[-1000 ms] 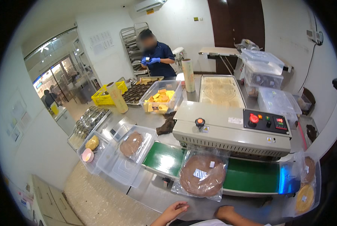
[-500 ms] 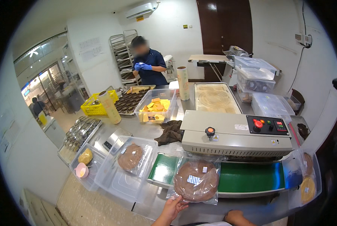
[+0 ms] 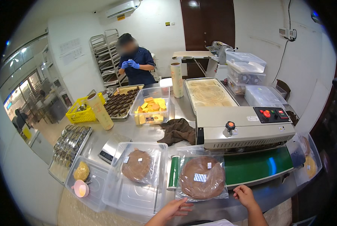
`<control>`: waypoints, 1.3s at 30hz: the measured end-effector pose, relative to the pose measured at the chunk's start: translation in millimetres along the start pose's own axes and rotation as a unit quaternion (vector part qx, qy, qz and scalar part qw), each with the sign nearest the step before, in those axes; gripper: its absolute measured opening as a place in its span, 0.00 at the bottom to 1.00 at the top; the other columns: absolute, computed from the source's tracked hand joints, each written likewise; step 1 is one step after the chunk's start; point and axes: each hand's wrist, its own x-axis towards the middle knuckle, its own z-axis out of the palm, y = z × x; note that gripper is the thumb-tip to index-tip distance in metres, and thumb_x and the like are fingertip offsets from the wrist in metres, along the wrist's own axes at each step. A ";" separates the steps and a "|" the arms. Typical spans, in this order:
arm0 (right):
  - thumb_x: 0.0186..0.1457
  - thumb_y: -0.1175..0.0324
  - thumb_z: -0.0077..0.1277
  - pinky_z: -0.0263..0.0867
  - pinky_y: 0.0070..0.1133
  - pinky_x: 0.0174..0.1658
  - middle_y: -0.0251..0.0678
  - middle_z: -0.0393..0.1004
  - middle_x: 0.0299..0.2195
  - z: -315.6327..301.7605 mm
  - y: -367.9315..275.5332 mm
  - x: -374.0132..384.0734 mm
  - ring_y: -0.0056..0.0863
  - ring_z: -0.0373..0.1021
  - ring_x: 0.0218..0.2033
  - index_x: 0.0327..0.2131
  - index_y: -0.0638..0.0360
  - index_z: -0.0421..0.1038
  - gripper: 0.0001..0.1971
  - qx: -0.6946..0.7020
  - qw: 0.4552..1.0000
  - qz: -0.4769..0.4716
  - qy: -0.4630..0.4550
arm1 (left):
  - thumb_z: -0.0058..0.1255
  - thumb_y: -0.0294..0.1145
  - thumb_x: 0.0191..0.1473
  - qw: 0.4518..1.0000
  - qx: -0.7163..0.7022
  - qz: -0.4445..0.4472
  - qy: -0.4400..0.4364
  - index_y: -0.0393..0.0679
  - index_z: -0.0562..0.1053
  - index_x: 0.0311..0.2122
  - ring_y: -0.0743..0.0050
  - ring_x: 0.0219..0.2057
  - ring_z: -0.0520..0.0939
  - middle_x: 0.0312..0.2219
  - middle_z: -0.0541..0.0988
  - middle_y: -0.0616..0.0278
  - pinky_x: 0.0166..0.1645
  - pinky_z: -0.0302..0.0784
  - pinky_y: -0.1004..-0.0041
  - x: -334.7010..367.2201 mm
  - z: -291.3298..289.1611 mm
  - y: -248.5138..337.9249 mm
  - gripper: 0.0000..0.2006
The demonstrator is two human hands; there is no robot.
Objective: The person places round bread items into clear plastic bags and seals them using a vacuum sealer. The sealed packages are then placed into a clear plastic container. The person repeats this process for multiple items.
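A clear plastic bag holding a flat round brown dough disc (image 3: pixel 202 177) lies on the green conveyor belt (image 3: pixel 257 167) of a band sealer (image 3: pixel 244 128), its near edge overhanging the belt. White labels show through the film. My left hand (image 3: pixel 176 209) is at the bag's near left corner, fingers outstretched and apart, gripping nothing; whether the fingertips touch the film is unclear. Just right of the bag, my right hand (image 3: pixel 244 196) hovers by the belt's front edge with fingers curled in and nothing visible in them.
On the left, a clear bin (image 3: pixel 115 203) holds another bagged brown disc (image 3: pixel 137 165). Beside it, a smaller tub contains yellow dough (image 3: pixel 81 171) and a pink cup (image 3: pixel 80 188). A brown cloth (image 3: pixel 177 131) lies against the sealer. Across the table a gloved co-worker (image 3: pixel 135 64) handles something small.
My left hand has let go of the bag's near edge and opened. My right hand has come up beside the bag. The view has shifted a little.
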 end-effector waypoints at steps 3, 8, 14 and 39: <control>0.54 0.68 0.42 0.63 0.15 0.24 0.34 0.70 0.22 28.3 -13.6 -5.0 0.18 0.66 0.21 0.31 0.63 0.66 0.08 0.018 1.000 -0.012 0.014 | 0.43 0.41 0.54 0.991 -0.127 0.036 -0.033 0.40 0.61 0.47 0.60 0.44 0.73 0.42 0.71 0.53 0.46 0.70 0.63 8.1 2.1 -4.0 0.20; 0.55 0.61 0.41 0.63 0.18 0.27 0.36 0.72 0.28 52.6 -9.4 -1.2 0.21 0.68 0.26 0.37 0.60 0.63 0.12 -0.012 0.990 0.091 -0.110 | 0.46 0.36 0.52 0.973 -0.193 0.129 -0.014 0.42 0.61 0.46 0.62 0.41 0.74 0.39 0.72 0.55 0.46 0.71 0.65 16.8 -0.9 -9.8 0.18; 0.55 0.55 0.42 0.64 0.20 0.28 0.36 0.72 0.28 73.5 41.5 -14.4 0.22 0.69 0.27 0.38 0.63 0.63 0.18 -0.107 0.985 0.083 -0.108 | 0.48 0.32 0.51 0.960 -0.198 0.193 0.038 0.42 0.60 0.46 0.66 0.39 0.75 0.39 0.72 0.58 0.43 0.74 0.66 5.8 -10.3 -1.7 0.18; 0.38 0.48 0.53 0.42 0.47 0.52 0.44 0.54 0.52 59.7 115.8 -45.1 0.45 0.49 0.52 0.47 0.53 0.59 0.33 -0.548 0.825 -0.130 0.050 | 0.49 0.28 0.46 0.878 0.130 0.293 0.355 0.36 0.70 0.36 0.75 0.27 0.75 0.27 0.75 0.62 0.33 0.71 0.75 35.9 -282.6 175.4 0.11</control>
